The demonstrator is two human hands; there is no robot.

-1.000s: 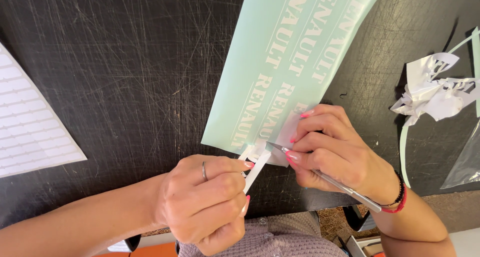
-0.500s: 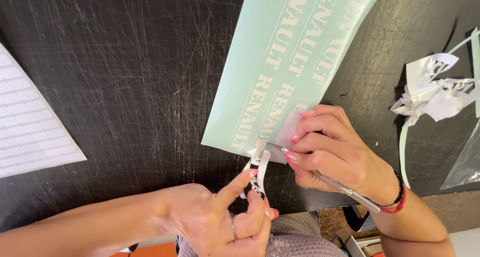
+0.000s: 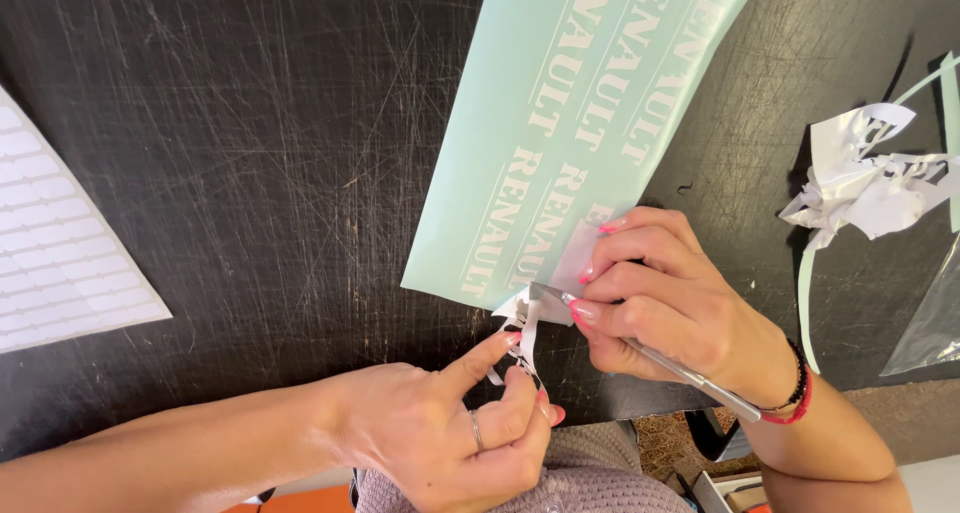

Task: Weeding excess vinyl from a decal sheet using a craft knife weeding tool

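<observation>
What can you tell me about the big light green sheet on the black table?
The light green sheet is a thin, smooth, glossy rectangle, likely vinyl on backing paper, lying flat and slanted on the scratched black table. Rows of white cut letters cover it. The right hand presses its lower corner with a thin metal tool, while the left hand pulls a white strip from it.

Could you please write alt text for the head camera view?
Over a scratched black table, the left hand pinches a white strip peeling from a pale green sheet, while the right hand presses a thin metal tool to the sheet's corner. Crumpled scraps lie at right.
</observation>
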